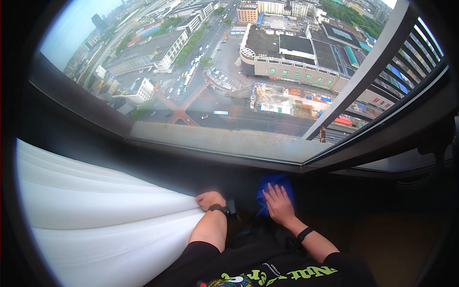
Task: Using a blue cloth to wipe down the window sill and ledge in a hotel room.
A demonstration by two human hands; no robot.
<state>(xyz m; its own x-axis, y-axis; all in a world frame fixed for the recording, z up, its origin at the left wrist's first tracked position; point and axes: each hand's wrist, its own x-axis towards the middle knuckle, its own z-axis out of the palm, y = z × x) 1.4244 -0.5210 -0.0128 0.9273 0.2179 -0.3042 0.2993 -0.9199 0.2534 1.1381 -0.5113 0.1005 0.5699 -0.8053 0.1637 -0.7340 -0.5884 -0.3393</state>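
My left hand (pixel 210 200) is closed on the edge of a white curtain (pixel 110 205), which is drawn out in long folds toward the left. A dark band with a small device circles that wrist. To the right, my right hand (pixel 279 204) lies flat with its fingers stretched out, pressing on a blue cloth (pixel 266 184). The cloth is bunched on the dark surface below the window frame, partly covered by my fingers. A black band sits on my right wrist.
A large window (pixel 191 95) fills the view ahead, its dark frame (pixel 229 158) running across above my hands. At the right stands a slatted panel (pixel 406 67) beside a slanting post (pixel 363 71). Streets and buildings lie far below outside.
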